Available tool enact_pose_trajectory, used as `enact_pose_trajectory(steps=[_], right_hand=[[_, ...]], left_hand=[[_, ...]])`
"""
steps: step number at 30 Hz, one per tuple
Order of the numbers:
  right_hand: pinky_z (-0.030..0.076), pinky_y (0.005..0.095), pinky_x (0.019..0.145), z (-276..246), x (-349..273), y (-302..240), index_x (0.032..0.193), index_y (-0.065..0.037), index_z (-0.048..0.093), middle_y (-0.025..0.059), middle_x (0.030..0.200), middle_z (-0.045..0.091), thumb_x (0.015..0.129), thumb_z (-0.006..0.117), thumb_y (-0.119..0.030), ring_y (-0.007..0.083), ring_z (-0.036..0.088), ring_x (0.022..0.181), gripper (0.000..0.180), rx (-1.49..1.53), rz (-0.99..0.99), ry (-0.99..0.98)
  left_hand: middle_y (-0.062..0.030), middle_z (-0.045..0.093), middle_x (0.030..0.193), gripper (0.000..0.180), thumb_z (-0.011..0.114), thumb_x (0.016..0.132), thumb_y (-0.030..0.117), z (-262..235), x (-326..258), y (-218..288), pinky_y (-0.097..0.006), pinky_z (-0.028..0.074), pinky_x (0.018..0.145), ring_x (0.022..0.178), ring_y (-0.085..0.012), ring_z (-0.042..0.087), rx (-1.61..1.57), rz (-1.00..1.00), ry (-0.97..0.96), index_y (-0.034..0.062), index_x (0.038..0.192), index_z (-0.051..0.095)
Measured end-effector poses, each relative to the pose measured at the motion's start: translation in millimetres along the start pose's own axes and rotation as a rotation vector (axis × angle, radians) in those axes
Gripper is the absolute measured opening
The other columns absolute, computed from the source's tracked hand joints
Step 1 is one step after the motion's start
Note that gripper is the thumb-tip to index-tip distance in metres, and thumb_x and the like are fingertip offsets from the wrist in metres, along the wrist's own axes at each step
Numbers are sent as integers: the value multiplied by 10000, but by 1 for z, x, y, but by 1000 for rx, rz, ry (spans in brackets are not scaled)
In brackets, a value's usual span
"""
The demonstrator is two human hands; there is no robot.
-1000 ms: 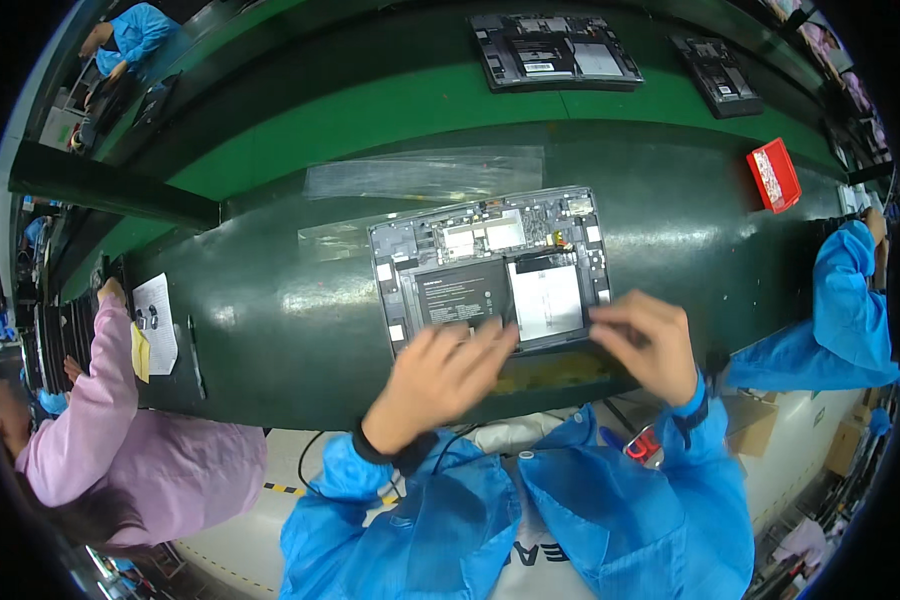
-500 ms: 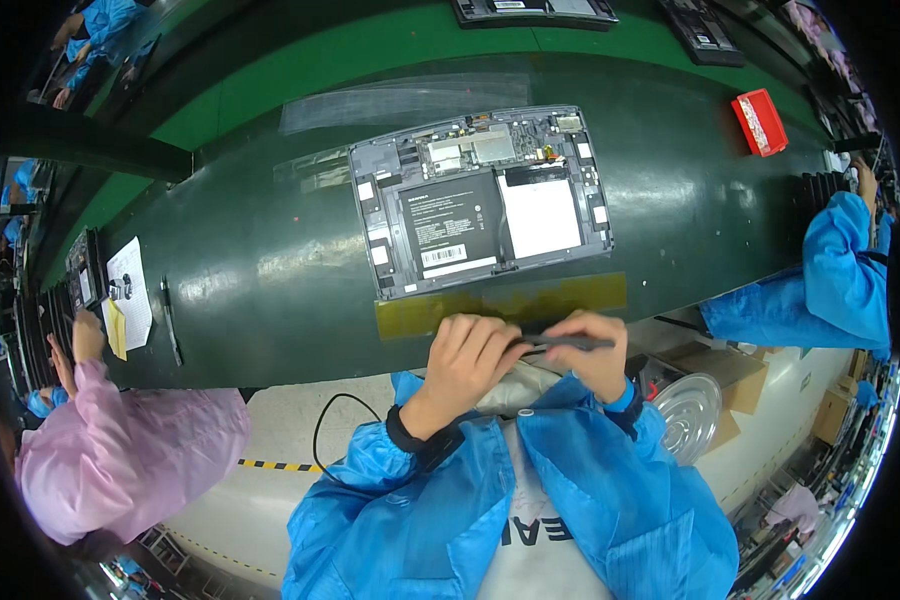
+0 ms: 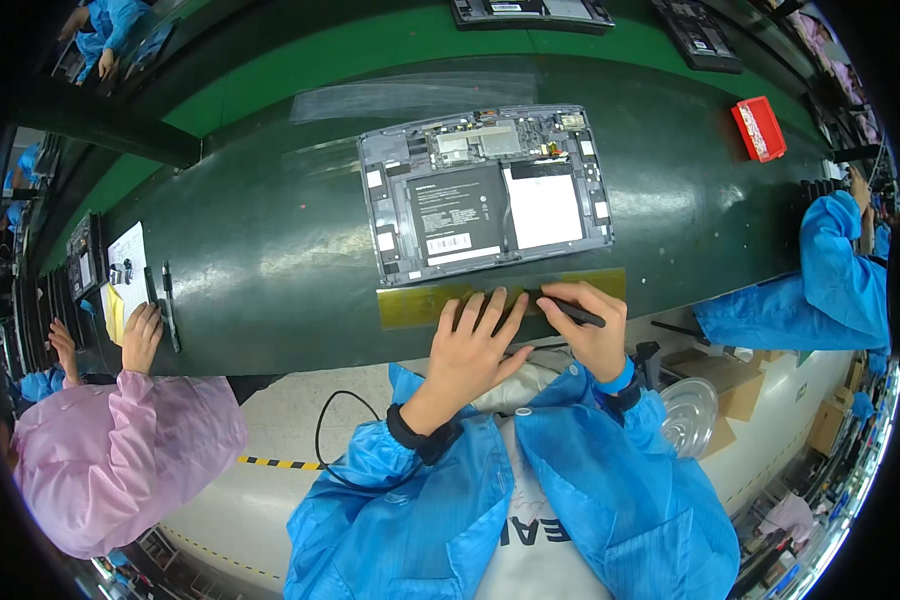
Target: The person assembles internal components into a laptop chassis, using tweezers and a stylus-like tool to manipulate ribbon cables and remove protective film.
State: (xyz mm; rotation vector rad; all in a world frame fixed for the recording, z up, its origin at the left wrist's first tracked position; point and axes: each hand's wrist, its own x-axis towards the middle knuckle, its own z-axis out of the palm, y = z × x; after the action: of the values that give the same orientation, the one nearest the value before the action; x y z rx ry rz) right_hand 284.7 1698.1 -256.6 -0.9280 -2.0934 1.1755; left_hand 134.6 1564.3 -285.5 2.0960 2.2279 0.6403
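Observation:
My left hand [image 3: 475, 345] lies with spread fingers on the near edge of a yellow-brown translucent strip [image 3: 410, 309]. In my right hand [image 3: 595, 335] is a slim black pen-like tool [image 3: 578, 311], its tip pointing left onto the same strip; its exact kind is unclear. Just beyond the strip lies an opened tablet-like device [image 3: 390, 215], with a black battery [image 3: 457, 218], a white rectangular panel [image 3: 545, 212] and a circuit board [image 3: 485, 143] exposed. Neither hand touches the device.
The dark green bench [image 3: 270, 240] holds a red tray [image 3: 758, 130] at the right and a pen [image 3: 171, 305] beside a paper sheet [image 3: 127, 255] at the left. More opened devices [image 3: 535, 12] lie at the back. Co-workers in pink [image 3: 130, 460] and blue [image 3: 840, 265] sit either side.
Both hands were together at the bench edge around the tool. My left hand has spread out onto the strip, and my right has brought the tool's tip down to it.

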Motion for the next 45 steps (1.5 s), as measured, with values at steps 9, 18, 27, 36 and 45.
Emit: enact_pose_trajectory(steps=[9, 18, 27, 36, 45], right_hand=[[576, 246, 707, -22, 3, -19, 1010, 30, 733, 92, 872, 770, 831, 851, -7, 116, 728, 775, 217, 188, 100, 84], [601, 303, 804, -73, 87, -9, 986, 50, 723, 142, 869, 777, 787, 872, 4, 215, 770, 838, 252, 240, 36, -42], [552, 383, 866, -43, 121, 7, 918, -29, 809, 106, 896, 789, 688, 911, -69, 268, 732, 879, 255, 109, -237, -149], [532, 404, 897, -37, 125, 4, 911, -42, 808, 89, 891, 784, 689, 917, -85, 259, 716, 877, 252, -2, -276, -203], [416, 431, 1107, -34, 104, 23, 1009, 0, 700, 215, 1397, 620, 944, 727, -104, 283, 598, 1255, 126, 522, 28, 277]], left_hand=[[-98, 582, 1357, 654, 739, 857, 450, -11, 5, -4, -476, 454, 1011, 1188, -289, 547, 18, 37, -45, 148, 1424, 621], [-52, 613, 1235, 542, 740, 864, 266, -76, 74, -59, -388, 453, 855, 1004, -244, 551, 9, 187, 46, 138, 1385, 661], [-12, 603, 1296, 553, 727, 868, 396, -76, 93, -85, -387, 434, 937, 1053, -217, 542, -28, 236, -150, 198, 1380, 667], [13, 628, 1386, 560, 706, 846, 419, -73, 98, -88, -353, 436, 887, 1019, -172, 558, 13, 340, -129, 120, 1319, 696], [-172, 447, 1597, 684, 582, 951, 352, -72, 69, -92, -506, 319, 1168, 1431, -335, 430, -84, -332, 246, -20, 1514, 466]])
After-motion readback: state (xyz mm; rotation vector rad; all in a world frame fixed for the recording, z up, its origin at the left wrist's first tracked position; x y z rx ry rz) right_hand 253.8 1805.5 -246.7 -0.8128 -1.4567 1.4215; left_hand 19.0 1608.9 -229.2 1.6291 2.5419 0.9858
